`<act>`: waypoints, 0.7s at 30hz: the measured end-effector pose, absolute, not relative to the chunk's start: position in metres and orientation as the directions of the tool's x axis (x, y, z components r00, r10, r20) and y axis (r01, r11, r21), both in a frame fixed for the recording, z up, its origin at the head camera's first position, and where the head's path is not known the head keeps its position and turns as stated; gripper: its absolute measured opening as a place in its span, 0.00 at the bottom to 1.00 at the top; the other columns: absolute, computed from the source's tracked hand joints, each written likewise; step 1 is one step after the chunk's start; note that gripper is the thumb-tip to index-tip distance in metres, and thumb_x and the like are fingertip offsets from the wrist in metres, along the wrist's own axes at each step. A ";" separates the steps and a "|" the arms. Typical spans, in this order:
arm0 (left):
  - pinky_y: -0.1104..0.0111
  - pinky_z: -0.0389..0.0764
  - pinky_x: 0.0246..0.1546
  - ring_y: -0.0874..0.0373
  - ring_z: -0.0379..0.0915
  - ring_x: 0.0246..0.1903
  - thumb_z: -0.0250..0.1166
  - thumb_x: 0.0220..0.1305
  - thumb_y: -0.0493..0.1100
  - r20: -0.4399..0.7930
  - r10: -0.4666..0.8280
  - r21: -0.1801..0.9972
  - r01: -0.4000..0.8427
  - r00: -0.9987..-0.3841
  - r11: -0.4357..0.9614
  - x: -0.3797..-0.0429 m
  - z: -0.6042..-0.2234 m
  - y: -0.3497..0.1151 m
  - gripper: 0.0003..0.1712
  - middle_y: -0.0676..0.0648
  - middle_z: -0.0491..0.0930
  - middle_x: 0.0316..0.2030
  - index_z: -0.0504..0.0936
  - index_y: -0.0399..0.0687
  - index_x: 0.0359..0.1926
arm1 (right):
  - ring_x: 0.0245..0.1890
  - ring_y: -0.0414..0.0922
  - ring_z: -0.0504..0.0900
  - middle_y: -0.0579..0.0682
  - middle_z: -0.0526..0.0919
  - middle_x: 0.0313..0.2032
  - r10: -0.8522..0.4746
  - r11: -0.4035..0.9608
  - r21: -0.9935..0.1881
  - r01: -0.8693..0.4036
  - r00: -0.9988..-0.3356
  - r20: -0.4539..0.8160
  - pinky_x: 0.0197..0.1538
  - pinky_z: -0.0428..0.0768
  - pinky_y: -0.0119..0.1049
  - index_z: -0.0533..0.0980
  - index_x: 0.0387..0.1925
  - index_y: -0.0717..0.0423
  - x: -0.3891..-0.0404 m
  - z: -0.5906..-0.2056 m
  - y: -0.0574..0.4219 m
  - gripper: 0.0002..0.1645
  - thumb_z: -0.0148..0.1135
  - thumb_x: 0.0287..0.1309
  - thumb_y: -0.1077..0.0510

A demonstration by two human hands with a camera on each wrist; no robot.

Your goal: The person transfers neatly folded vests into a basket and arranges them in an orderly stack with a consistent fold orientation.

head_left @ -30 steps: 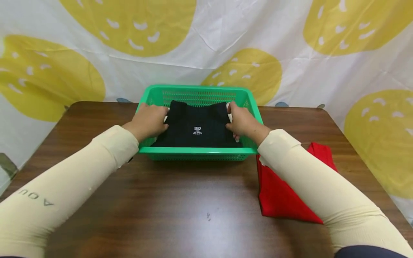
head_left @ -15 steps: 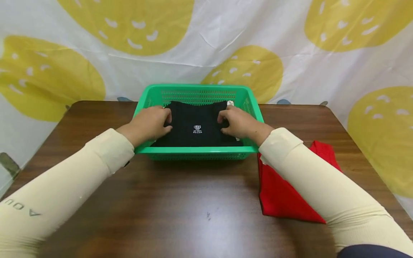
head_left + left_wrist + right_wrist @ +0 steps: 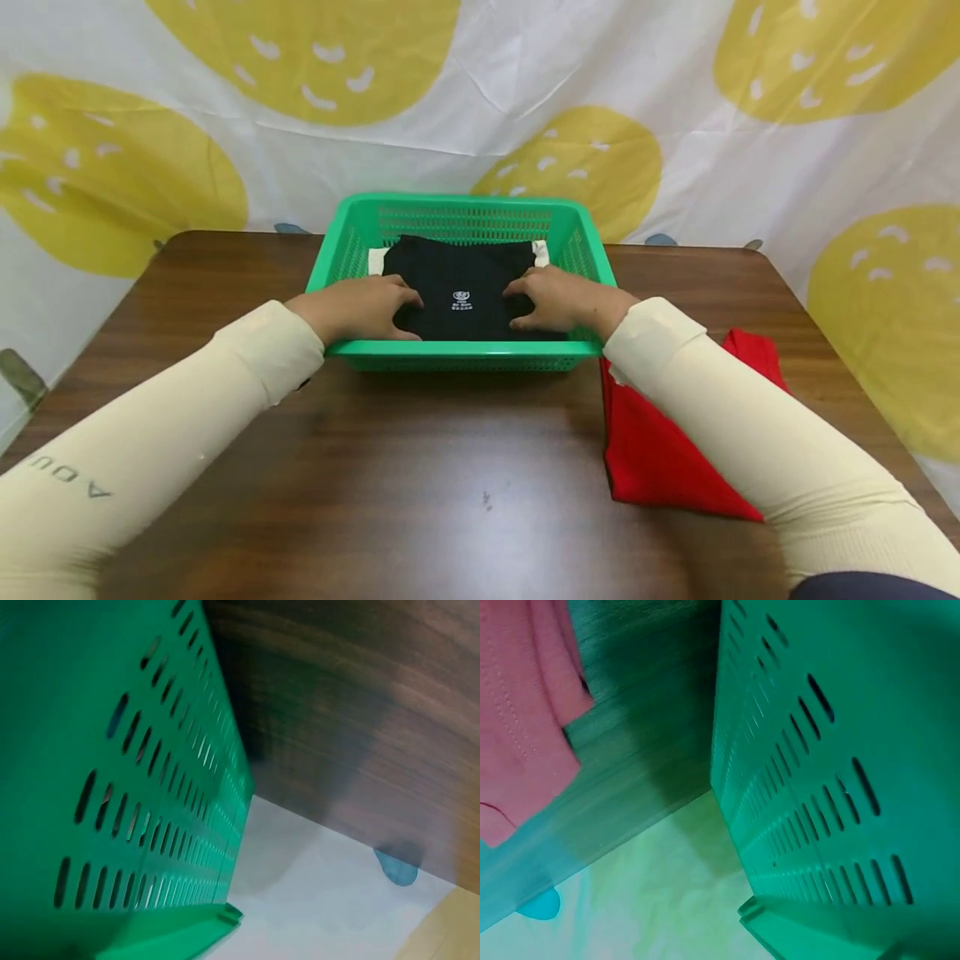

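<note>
Since half a second ago, the left hand (image 3: pixel 367 308) has slid inward and nearer the front rim, baring a cream cloth (image 3: pixel 377 262) at the back left; the right hand (image 3: pixel 558 302) has shifted slightly toward the front. Folded black cloth (image 3: pixel 465 262) with a small white print lies inside the green basket (image 3: pixel 465 347), on top of the cream cloth, which also peeps out at the back right. Both hands lie over the black cloth's sides, released, with thumb and fingers apart and gently bent, gripping nothing. Slotted basket walls fill much of both wrist views. Cream sleeves (image 3: pixel 697 387) cross the front rim's ends. Red cloth (image 3: pixel 667 458) lies folded on the wood-grain counter (image 3: pixel 450 458), partly under the right forearm. Behind hangs a white curtain (image 3: pixel 360 150) printed with yellow shapes.
</note>
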State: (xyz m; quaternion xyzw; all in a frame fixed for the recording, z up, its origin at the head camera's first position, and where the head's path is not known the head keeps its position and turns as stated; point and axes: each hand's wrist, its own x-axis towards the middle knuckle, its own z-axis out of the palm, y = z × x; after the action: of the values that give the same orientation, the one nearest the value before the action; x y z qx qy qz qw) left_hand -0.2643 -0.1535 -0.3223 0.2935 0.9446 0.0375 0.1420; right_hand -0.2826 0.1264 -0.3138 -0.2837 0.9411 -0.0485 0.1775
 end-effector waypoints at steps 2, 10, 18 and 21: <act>0.47 0.73 0.63 0.40 0.70 0.64 0.67 0.65 0.58 -0.251 0.574 0.151 0.554 -0.780 0.819 -0.265 -0.324 -0.153 0.34 0.36 0.71 0.66 0.76 0.45 0.65 | 0.67 0.55 0.70 0.60 0.72 0.67 -0.550 0.835 -0.189 -0.517 -0.770 -0.322 0.71 0.68 0.49 0.70 0.69 0.56 -0.282 -0.312 0.127 0.33 0.62 0.67 0.47; 0.45 0.73 0.63 0.37 0.69 0.63 0.67 0.66 0.55 -0.264 0.572 0.146 0.554 -0.777 0.820 -0.267 -0.322 -0.145 0.31 0.34 0.70 0.64 0.77 0.45 0.64 | 0.62 0.54 0.73 0.58 0.74 0.62 -0.573 0.802 -0.292 -0.521 -0.810 -0.128 0.66 0.72 0.49 0.74 0.64 0.57 -0.265 -0.298 0.142 0.25 0.61 0.69 0.54; 0.46 0.71 0.64 0.35 0.67 0.64 0.66 0.67 0.53 -0.291 0.576 0.176 0.549 -0.764 0.817 -0.266 -0.326 -0.145 0.30 0.33 0.69 0.65 0.76 0.43 0.65 | 0.31 0.47 0.69 0.53 0.72 0.31 -0.381 0.791 -0.367 -0.489 -0.864 0.328 0.38 0.69 0.40 0.76 0.39 0.58 -0.222 -0.284 0.182 0.04 0.56 0.67 0.61; 0.47 0.71 0.65 0.34 0.68 0.63 0.67 0.66 0.51 -0.267 0.594 0.183 0.565 -0.759 0.804 -0.269 -0.327 -0.147 0.30 0.31 0.70 0.63 0.77 0.40 0.63 | 0.29 0.46 0.69 0.51 0.72 0.28 -0.292 0.824 -0.369 -0.429 -0.881 0.373 0.36 0.68 0.39 0.73 0.33 0.57 -0.209 -0.283 0.206 0.04 0.55 0.66 0.62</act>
State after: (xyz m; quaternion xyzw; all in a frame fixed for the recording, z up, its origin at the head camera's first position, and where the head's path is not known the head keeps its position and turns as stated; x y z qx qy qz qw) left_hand -0.2687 -0.1473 -0.3273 0.3096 0.9366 0.0458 0.1577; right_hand -0.2091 0.2061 -0.2832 -0.1912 0.9429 -0.2266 -0.1519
